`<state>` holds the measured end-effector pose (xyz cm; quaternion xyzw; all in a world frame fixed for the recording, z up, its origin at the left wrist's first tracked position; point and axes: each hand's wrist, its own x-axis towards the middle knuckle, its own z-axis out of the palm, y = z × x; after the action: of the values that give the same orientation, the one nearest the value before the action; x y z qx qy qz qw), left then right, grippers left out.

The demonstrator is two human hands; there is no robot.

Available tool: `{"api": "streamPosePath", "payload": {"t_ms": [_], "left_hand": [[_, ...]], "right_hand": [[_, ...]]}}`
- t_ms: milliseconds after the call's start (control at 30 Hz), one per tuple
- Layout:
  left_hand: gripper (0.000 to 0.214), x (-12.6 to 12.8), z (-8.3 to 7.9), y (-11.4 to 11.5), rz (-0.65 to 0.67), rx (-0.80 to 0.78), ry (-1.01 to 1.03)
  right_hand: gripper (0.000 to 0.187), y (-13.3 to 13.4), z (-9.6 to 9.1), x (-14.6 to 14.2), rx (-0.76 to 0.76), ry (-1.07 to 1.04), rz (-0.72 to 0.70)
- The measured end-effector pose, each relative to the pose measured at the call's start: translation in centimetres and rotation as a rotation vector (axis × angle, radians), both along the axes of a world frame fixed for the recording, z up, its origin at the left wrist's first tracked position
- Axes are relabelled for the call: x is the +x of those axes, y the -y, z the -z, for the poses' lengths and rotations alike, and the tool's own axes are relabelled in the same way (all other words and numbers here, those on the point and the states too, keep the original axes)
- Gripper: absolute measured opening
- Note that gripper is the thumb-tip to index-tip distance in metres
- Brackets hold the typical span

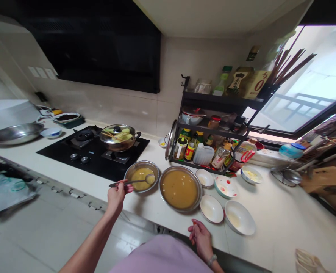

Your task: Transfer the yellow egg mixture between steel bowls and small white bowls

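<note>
My left hand (118, 193) is closed around the dark handle of a spoon (136, 182). The spoon's round bowl rests in yellowish liquid inside the smaller metal basin (128, 170). Directly to its right stands a larger metal basin (161, 193) full of brown liquid with a few pale bits on top. My right hand (201, 237) hovers by the counter's front edge, below the larger basin. Its fingers are loosely curled and apart, and I see no object in them. Nearest to it is a white bowl (211, 208) with a little pale residue.
A lidded pot (118, 146) with greenish food sits on the black gas stove (96, 161). Behind the basins, a black rack (221, 100) holds bottles and jars. Several bowls, including a large white one (246, 220), crowd the right. A shallow metal pan (14, 134) lies far left.
</note>
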<state>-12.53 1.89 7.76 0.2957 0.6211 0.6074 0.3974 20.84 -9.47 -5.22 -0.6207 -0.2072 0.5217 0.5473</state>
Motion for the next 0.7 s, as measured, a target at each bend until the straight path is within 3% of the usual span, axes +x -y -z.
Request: {"api": "streamPosePath", "payload": {"t_ms": [433, 533, 700], "left_hand": [[0.021, 4.7, -0.8, 0.4, 0.202, 0.056, 0.079], [0.026, 6.2, -0.3, 1.0, 0.297, 0.119, -0.018], [0.030, 7.8, 0.1, 2.5, 0.501, 0.314, -0.362]], "right_hand": [[0.051, -0.1, 0.2, 0.2, -0.008, -0.009, -0.014], [0.051, -0.1, 0.2, 0.2, -0.008, -0.012, -0.013], [0.053, -0.2, 0.2, 0.1, -0.015, -0.015, -0.005]]}}
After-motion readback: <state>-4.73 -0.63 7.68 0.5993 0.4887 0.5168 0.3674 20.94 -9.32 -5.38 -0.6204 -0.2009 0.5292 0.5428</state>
